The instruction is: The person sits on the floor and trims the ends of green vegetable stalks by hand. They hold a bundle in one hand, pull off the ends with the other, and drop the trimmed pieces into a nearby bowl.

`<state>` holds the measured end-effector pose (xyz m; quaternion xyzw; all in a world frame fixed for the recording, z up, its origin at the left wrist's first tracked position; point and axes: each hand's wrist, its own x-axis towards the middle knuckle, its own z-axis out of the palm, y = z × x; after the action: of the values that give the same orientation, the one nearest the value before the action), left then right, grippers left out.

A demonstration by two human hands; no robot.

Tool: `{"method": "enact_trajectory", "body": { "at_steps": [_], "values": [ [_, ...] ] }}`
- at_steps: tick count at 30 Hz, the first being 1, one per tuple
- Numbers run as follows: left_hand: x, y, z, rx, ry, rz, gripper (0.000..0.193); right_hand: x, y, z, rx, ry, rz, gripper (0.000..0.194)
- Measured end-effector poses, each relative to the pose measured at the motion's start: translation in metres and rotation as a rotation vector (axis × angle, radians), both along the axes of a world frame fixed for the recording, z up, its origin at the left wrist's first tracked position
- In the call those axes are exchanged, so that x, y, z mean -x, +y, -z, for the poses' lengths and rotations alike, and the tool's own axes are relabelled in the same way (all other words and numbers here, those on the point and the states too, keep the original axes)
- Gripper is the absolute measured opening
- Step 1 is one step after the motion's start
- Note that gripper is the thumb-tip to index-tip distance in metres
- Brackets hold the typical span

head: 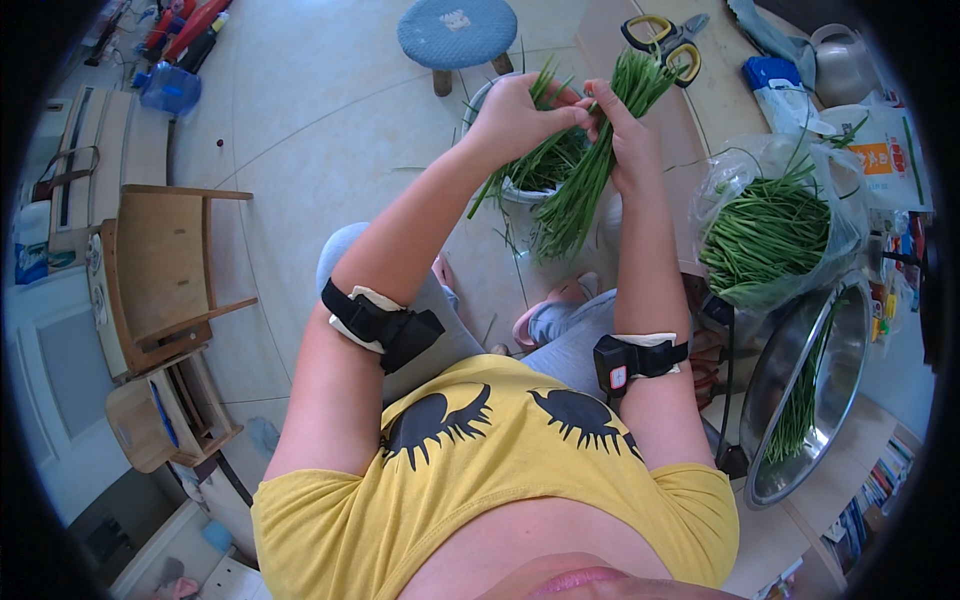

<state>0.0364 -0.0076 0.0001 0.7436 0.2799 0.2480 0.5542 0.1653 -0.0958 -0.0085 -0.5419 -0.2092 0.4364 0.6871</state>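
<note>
My right hand (634, 146) is closed around a bunch of long green chives (574, 199), its cut ends up and its leaf tips hanging down. Close beside it, my left hand (510, 112) pinches a few thin green stalks, its fingertips near the bunch. Below both hands stands a pale bucket (525, 196) with loose greens (551, 161) in it. To the right, an open clear plastic bag (847, 195) holds a large heap of chives (772, 232). A steel basin (761, 450) nearer me contains a smaller bundle (799, 412). Yellow-and-black scissors (649, 31) lie on the table behind the bunch.
A round blue-covered stool (457, 34) stands beyond the bucket. The wooden table edge (694, 127) runs along my right side, with a pale pitcher (844, 67) and packages on it. At left are a wooden chair (165, 262) and a blue water jug (172, 88). Stray stalks lie on the tiled floor.
</note>
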Motion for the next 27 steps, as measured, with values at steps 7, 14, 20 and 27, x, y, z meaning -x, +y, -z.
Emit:
{"method": "enact_trajectory", "body": {
  "at_steps": [7,14,20,27],
  "values": [
    [0.012,-0.001,-0.011,0.327,0.037,0.072,0.026,-0.004,-0.005,-0.008,-0.119,0.056,-0.070,0.020],
    [0.029,-0.009,-0.014,0.680,-0.021,0.166,0.025,-0.002,-0.009,-0.014,-0.096,0.077,-0.041,0.019],
    [0.033,-0.010,-0.018,0.804,-0.070,0.281,0.026,0.003,-0.014,-0.018,-0.045,-0.099,-0.093,0.018],
    [0.028,-0.013,-0.021,0.788,-0.119,0.208,0.021,0.005,-0.014,-0.019,-0.040,-0.031,-0.040,0.015]
  ]
}}
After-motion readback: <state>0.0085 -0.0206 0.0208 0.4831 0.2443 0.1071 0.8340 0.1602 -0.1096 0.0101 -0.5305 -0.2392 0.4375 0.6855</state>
